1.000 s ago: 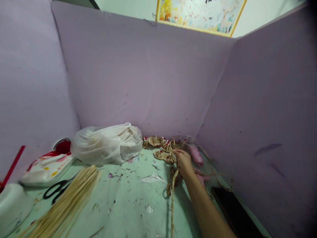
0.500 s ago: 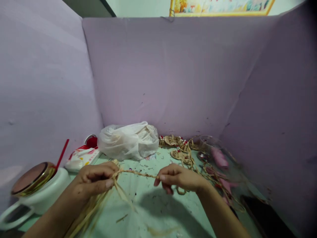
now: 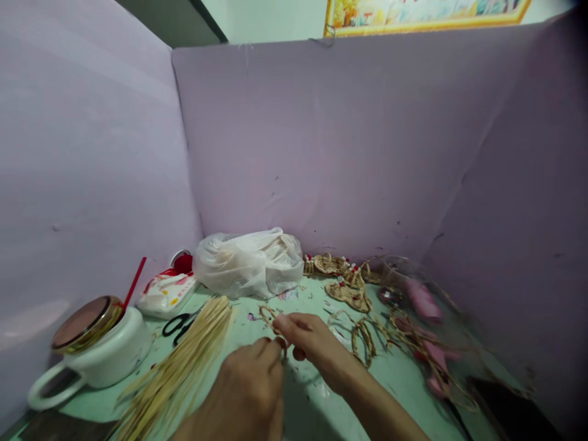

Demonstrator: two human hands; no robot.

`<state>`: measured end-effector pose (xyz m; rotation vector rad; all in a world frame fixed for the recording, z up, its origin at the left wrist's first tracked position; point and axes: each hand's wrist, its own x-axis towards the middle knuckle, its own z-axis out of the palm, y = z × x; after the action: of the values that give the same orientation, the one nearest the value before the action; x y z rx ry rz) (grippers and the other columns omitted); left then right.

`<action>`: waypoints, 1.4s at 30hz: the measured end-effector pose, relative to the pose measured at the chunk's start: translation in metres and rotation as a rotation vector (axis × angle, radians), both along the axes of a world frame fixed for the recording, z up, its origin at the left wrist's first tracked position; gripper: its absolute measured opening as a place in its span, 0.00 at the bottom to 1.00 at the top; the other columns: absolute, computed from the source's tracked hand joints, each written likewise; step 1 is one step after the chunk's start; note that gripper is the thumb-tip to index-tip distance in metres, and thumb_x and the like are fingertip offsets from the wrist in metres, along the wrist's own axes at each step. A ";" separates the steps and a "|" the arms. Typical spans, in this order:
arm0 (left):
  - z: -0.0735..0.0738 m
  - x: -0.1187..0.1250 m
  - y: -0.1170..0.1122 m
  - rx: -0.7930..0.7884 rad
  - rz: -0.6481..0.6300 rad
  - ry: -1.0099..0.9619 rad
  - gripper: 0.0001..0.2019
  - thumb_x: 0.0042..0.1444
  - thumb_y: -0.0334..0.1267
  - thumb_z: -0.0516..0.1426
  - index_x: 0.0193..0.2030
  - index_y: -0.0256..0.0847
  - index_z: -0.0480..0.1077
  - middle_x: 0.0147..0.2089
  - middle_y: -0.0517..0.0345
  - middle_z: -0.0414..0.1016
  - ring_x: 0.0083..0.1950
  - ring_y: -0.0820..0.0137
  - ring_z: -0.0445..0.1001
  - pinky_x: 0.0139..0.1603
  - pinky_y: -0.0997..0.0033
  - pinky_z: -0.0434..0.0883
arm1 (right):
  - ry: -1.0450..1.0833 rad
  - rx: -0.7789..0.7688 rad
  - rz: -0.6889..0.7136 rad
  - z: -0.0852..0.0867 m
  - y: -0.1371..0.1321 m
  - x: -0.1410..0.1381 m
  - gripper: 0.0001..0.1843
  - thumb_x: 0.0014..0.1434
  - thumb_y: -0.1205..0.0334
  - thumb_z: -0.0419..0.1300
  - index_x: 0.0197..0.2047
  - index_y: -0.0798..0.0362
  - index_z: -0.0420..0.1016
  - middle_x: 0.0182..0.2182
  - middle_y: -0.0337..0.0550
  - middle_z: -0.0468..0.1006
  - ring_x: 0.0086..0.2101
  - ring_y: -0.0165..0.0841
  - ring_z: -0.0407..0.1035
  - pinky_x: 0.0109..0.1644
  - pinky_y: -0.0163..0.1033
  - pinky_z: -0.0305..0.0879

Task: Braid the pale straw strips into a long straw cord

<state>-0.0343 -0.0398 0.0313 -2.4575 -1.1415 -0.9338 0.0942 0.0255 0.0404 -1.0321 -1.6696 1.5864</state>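
My right hand (image 3: 305,343) pinches a thin twisted straw cord (image 3: 265,313); a small loop of it sticks out beyond the fingertips. My left hand (image 3: 250,383) is closed just below, its fingertips meeting the cord near the right fingers; its back hides most of the grip. To the left of the hands, a bundle of pale straw strands (image 3: 186,361) lies on the green tabletop (image 3: 316,392). Black-handled scissors (image 3: 173,324) are partly under that bundle. A coil of twisted cord (image 3: 364,341) rests right of my right hand.
At the back are a white plastic bag (image 3: 250,264) and woven straw pieces (image 3: 331,264) with red and white beads. A white mug (image 3: 120,349) and a tissue pack (image 3: 166,295) stand left. Right are a pink thread spool (image 3: 423,300) and tangled cords. Lilac panels (image 3: 312,141) enclose the table.
My hands, earlier apart with the cord stretched between them, are now close together. My left hand has moved right, away from the straw bundle, and the scissors have come into sight. The view has shifted slightly.
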 end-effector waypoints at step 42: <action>-0.033 -0.002 0.023 -0.133 0.347 -1.012 0.07 0.51 0.33 0.49 0.23 0.40 0.60 0.29 0.60 0.67 0.30 0.75 0.66 0.33 0.77 0.64 | 0.096 -0.038 -0.236 -0.026 -0.021 -0.021 0.12 0.41 0.59 0.61 0.16 0.60 0.72 0.15 0.39 0.66 0.15 0.22 0.55 0.17 0.28 0.50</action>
<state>-0.0367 -0.0166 -0.0015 -1.7036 -1.8633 -2.1053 0.0732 0.0043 0.0148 -1.1098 -1.4025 1.4932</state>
